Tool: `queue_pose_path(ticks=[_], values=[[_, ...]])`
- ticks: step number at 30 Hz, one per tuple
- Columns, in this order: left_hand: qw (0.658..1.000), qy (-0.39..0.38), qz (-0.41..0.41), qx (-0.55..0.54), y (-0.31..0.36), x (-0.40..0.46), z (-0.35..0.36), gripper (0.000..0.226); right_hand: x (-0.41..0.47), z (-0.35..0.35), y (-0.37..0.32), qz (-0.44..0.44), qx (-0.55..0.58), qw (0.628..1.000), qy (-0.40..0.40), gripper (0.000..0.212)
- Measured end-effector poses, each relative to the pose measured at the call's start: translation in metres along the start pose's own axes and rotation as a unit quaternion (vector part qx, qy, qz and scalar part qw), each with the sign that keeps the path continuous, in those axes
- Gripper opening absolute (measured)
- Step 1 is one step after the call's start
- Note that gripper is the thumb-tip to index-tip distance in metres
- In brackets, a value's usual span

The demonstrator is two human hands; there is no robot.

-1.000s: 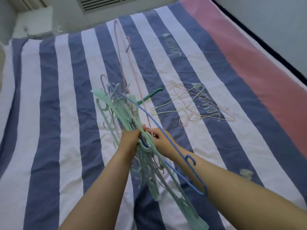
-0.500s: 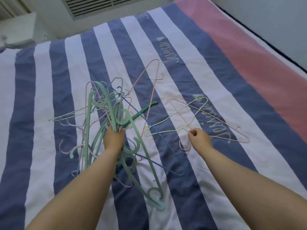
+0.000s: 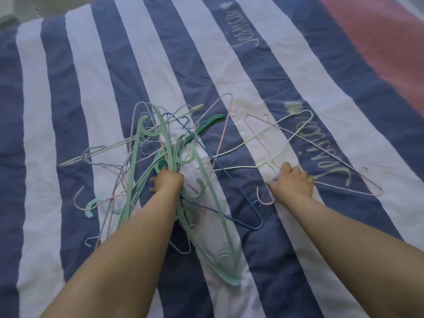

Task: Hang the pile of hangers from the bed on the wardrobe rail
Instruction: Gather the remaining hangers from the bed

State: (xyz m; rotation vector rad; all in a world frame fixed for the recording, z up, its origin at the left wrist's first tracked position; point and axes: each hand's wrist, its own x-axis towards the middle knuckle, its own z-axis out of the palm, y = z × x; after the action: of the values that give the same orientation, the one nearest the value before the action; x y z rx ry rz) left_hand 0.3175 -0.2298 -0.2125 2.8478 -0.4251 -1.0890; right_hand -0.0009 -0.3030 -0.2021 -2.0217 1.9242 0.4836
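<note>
A tangled bundle of mint-green plastic hangers (image 3: 202,216) mixed with thin wire ones lies on the striped bed, and my left hand (image 3: 168,181) grips it near its middle. A blue wire hanger (image 3: 238,196) sticks out of the bundle to the right. A dark green hanger (image 3: 206,127) lies behind it. To the right, a few thin pale yellow and pink wire hangers (image 3: 284,129) lie flat on the sheet. My right hand (image 3: 292,180) rests on them with fingers curled at their hooks; whether it holds them I cannot tell.
The bed sheet (image 3: 96,92) has blue and white stripes with a pink band (image 3: 378,42) at the far right. A strip of floor shows at the top left corner. No wardrobe or rail is in view.
The bundle has come down from the air onto the bed in my left hand. My right hand let go of it and moved right onto the loose wire hangers.
</note>
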Motion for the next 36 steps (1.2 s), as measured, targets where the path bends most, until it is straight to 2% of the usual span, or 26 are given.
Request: queue_pose_path(ticks=[3, 5, 8, 11, 14, 16, 19, 24, 26, 28, 30, 34, 36], values=[[1.000, -0.006, 0.002, 0.014, -0.018, -0.003, 0.004, 0.054, -0.004, 0.007, 0.006, -0.019, 0.076, 0.997, -0.028, 0.048], [1.000, 0.004, -0.003, 0.011, -0.033, -0.007, 0.002, 0.045, -0.010, 0.013, 0.007, -0.036, 0.102, 0.994, -0.025, 0.041], [0.999, 0.039, 0.007, 0.006, -0.049, -0.016, -0.009, 0.031, -0.023, 0.020, 0.001, -0.026, 0.115, 0.993, 0.011, 0.038], [0.998, 0.048, 0.028, -0.013, -0.068, -0.022, -0.013, 0.036, -0.036, 0.025, -0.007, 0.014, 0.168, 0.985, 0.025, 0.036], [0.999, 0.019, 0.041, -0.017, -0.080, -0.030, -0.008, 0.046, -0.049, 0.025, -0.013, 0.043, 0.215, 0.975, 0.013, 0.037], [0.998, -0.009, 0.060, -0.027, -0.079, -0.042, -0.004, 0.044, -0.056, 0.024, -0.013, 0.056, 0.238, 0.970, 0.005, 0.038], [0.988, -0.063, 0.107, -0.087, -0.086, -0.064, 0.010, 0.045, -0.071, 0.019, -0.006, 0.066, 0.257, 0.964, -0.004, 0.040], [0.973, -0.132, 0.103, -0.161, -0.101, -0.097, 0.016, 0.069, -0.109, 0.008, 0.020, 0.064, 0.314, 0.947, -0.029, 0.044], [0.972, -0.141, 0.101, -0.161, -0.101, -0.115, 0.008, 0.054, -0.126, -0.001, 0.028, 0.062, 0.346, 0.936, -0.032, 0.045], [0.970, -0.152, 0.107, -0.156, -0.101, -0.142, -0.004, 0.031, -0.146, -0.015, 0.034, 0.058, 0.385, 0.920, -0.037, 0.044], [0.963, -0.176, 0.116, -0.169, -0.105, -0.174, -0.018, 0.018, -0.172, -0.032, 0.038, 0.067, 0.444, 0.892, -0.045, 0.043], [0.948, -0.210, 0.127, -0.200, -0.123, -0.239, -0.052, 0.007, -0.233, -0.076, 0.044, 0.111, 0.581, 0.802, -0.083, 0.029], [0.933, -0.242, 0.134, -0.230, -0.130, -0.271, -0.069, 0.008, -0.268, -0.104, 0.044, 0.107, 0.618, 0.776, -0.070, 0.021]])
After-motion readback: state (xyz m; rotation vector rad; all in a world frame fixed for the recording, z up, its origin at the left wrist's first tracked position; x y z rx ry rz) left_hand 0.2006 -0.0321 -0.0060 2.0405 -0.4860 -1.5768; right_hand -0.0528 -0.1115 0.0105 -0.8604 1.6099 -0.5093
